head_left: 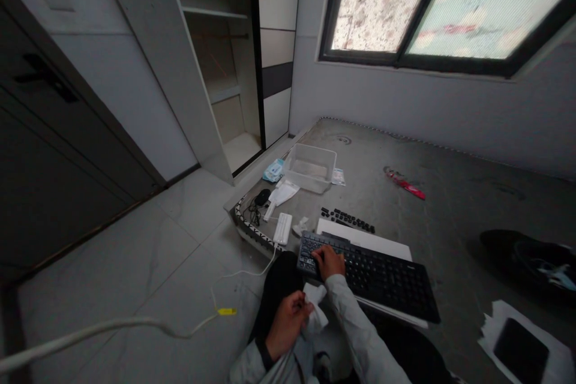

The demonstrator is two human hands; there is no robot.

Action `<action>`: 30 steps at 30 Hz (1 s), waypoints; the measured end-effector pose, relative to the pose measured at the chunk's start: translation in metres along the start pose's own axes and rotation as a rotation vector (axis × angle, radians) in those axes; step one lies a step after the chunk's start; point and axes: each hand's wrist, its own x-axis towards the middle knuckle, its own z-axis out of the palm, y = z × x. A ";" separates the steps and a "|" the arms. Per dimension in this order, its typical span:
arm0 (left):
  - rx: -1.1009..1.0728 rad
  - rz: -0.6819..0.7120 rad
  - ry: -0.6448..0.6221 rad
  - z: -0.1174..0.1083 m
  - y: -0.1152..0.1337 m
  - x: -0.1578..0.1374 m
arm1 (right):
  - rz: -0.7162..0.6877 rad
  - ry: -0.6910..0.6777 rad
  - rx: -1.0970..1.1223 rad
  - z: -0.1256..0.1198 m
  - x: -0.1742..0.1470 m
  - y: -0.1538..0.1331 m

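A black keyboard (382, 276) lies across my lap, resting on a white board (369, 240). Its left end looks lighter, as if some keycaps are off there. My right hand (330, 263) is over that end, fingers bent together and touching it; whatever they pinch is too small to make out. Lower down, my left hand (288, 319) grips a crumpled white tissue (316, 300) between thumb and fingers, just in front of the keyboard's near edge. Loose black keycaps (348, 219) stand in rows behind the board.
On the grey mattress (445, 228) are a clear plastic box (310, 168), a blue wipes packet (273, 170), a black mouse (262, 197), a white power strip (282, 229) with its cable, a red strip-like item (405, 184) and a dark phone-like slab (522, 348) on white paper.
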 end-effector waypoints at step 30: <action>0.053 -0.192 0.088 -0.008 -0.014 0.035 | 0.186 0.079 -0.151 -0.078 0.151 0.112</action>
